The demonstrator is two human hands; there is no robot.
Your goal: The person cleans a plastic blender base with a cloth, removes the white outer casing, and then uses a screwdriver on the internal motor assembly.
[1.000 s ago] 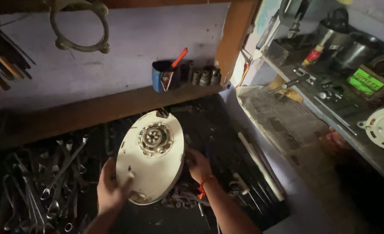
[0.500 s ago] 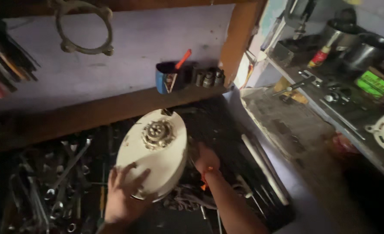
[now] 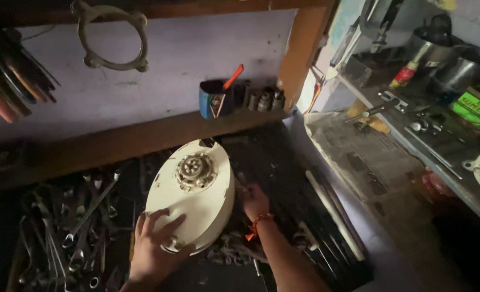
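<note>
Cream-coloured round motor housing (image 3: 194, 200) rested tilted on the dark workbench (image 3: 283, 162). Left hand (image 3: 153, 249) lay on its lower face, fingers spread flat. Right hand (image 3: 255, 201) sat beside its right edge, fingers curled among tools. Wrenches (image 3: 72, 227) lay left; farther back stood a blue cup (image 3: 212, 100).

A jumble of grey steel spanners (image 3: 72, 227) fills the left part of the dark tool tray (image 3: 283, 162), and a long pale rod (image 3: 334, 213) lies along its right edge. On the brown wooden ledge (image 3: 115, 143) behind stand a blue cup with an orange-handled tool (image 3: 215, 97) and a row of dark metal sockets (image 3: 264, 99). A grey metal ring gasket (image 3: 110, 38) hangs on the lilac wall. To the right, spread newspaper (image 3: 367, 157) covers the floor corner. A red-capped bottle (image 3: 405, 73) and steel pots (image 3: 456, 59) sit on the side shelf.
</note>
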